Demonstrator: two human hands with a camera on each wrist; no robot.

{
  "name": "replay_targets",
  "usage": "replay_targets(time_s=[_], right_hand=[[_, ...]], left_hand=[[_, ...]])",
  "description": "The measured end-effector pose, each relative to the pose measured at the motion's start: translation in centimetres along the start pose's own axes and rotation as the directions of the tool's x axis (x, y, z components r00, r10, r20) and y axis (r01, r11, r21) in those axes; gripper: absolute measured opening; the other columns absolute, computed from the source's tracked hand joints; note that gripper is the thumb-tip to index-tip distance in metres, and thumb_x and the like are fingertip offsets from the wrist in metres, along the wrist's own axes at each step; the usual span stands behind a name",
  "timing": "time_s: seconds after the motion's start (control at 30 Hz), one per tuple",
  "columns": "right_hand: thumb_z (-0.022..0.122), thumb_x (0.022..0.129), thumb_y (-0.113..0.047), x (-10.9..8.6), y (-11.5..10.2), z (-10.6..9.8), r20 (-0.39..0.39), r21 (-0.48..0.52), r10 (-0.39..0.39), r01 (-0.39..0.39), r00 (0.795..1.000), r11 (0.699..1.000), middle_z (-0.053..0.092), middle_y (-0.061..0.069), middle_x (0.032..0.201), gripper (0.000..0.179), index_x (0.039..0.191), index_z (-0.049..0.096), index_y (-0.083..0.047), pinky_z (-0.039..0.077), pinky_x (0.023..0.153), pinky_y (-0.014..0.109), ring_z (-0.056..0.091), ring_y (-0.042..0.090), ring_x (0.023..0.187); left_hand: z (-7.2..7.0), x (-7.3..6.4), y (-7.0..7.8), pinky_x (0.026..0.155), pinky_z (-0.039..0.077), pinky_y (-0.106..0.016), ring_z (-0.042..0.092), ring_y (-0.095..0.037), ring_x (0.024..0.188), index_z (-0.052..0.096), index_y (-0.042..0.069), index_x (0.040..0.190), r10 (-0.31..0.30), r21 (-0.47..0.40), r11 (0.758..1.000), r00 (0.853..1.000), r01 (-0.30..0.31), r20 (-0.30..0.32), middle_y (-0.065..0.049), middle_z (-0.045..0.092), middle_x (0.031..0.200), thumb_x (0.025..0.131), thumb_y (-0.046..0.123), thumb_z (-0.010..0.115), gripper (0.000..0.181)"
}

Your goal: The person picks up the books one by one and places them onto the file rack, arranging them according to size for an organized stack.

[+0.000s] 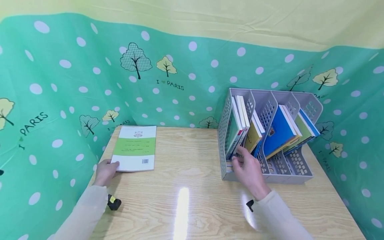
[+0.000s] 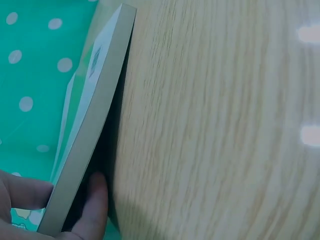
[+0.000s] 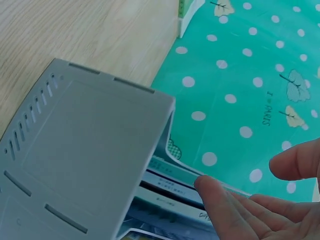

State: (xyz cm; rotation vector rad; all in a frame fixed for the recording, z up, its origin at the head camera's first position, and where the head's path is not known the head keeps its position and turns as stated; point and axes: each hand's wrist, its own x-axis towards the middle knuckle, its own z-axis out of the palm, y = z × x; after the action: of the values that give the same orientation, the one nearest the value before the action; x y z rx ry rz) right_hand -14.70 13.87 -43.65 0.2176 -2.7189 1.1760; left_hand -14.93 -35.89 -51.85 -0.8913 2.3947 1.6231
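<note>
At the table's left side my left hand (image 1: 105,171) grips the near-left corner of a white-and-green book (image 1: 134,161). The left wrist view has thumb and finger on either side of that book (image 2: 82,145), which is tilted with a dark gap under its edge. On the right, my right hand (image 1: 249,168) is at the front of a grey file rack (image 1: 267,179), by the upright books (image 1: 240,116) in its leftmost compartment. The right wrist view shows the fingers (image 3: 220,205) beside the book spines (image 3: 175,187), the thumb apart, nothing held.
Other rack compartments hold a yellow book (image 1: 253,135), a blue book (image 1: 279,133) and a green book (image 1: 303,128), leaning. A polka-dot curtain (image 1: 180,66) stands behind and beside the wooden table (image 1: 144,206).
</note>
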Motion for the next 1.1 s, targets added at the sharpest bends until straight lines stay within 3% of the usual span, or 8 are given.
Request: replay_targets(time_s=[0.2, 0.5, 0.77, 0.97, 1.1], right_hand=[[0.058, 0.094, -0.015, -0.3, -0.5, 0.0, -0.013, 0.012, -0.056, 0.056, 0.998, 0.998, 0.056, 0.020, 0.130, 0.043, 0.133, 0.049, -0.002, 0.057, 0.074, 0.037, 0.067, 0.028, 0.095], [0.060, 0.093, -0.014, -0.9, -1.1, 0.1, 0.000, 0.047, -0.103, 0.103, 0.995, 0.994, 0.059, 0.018, 0.125, 0.038, 0.129, 0.053, -0.003, 0.056, 0.076, 0.033, 0.068, 0.022, 0.092], [0.062, 0.092, -0.011, -1.1, -2.0, 0.6, 0.018, 0.106, -0.136, 0.133, 0.991, 0.985, 0.061, 0.014, 0.123, 0.038, 0.129, 0.054, -0.004, 0.056, 0.077, 0.030, 0.067, 0.019, 0.092], [0.062, 0.092, -0.011, -1.1, -2.6, 0.9, 0.012, 0.143, -0.133, 0.130, 0.991, 0.981, 0.063, 0.010, 0.121, 0.037, 0.128, 0.056, -0.007, 0.056, 0.077, 0.029, 0.067, 0.015, 0.090], [0.062, 0.093, -0.014, -1.0, -2.7, 1.0, 0.006, 0.163, -0.132, 0.130, 0.991, 0.978, 0.064, 0.010, 0.120, 0.035, 0.127, 0.057, -0.009, 0.056, 0.077, 0.029, 0.068, 0.013, 0.090]], left_hand=[[0.4, -0.4, -0.2, 0.082, 0.054, -0.031, 0.068, -0.021, 0.092, 0.020, -0.012, 0.144, -0.062, -0.184, 0.980, 0.995, 0.076, 0.079, -0.032, 0.035, 0.140, 0.102, 0.014, 0.041, 0.054], [0.6, -0.8, 0.0, 0.085, 0.053, -0.031, 0.068, -0.017, 0.090, 0.017, -0.010, 0.146, -0.080, -0.288, 0.949, 0.982, 0.128, 0.173, -0.028, 0.033, 0.142, 0.100, 0.009, 0.046, 0.057], [1.0, -1.8, -0.5, 0.090, 0.051, -0.031, 0.062, -0.016, 0.103, 0.017, -0.006, 0.148, -0.039, -0.340, 0.935, 0.983, 0.100, 0.182, -0.026, 0.031, 0.146, 0.100, 0.008, 0.045, 0.058], [1.4, -2.7, -0.9, 0.090, 0.050, -0.030, 0.064, -0.007, 0.097, 0.019, -0.004, 0.149, -0.003, -0.378, 0.923, 0.986, 0.068, 0.170, -0.024, 0.032, 0.146, 0.100, 0.008, 0.046, 0.056], [1.8, -3.6, -0.8, 0.091, 0.050, -0.032, 0.065, -0.009, 0.096, 0.022, -0.005, 0.147, 0.057, -0.409, 0.913, 0.983, 0.020, 0.174, -0.026, 0.035, 0.145, 0.099, 0.007, 0.048, 0.056]])
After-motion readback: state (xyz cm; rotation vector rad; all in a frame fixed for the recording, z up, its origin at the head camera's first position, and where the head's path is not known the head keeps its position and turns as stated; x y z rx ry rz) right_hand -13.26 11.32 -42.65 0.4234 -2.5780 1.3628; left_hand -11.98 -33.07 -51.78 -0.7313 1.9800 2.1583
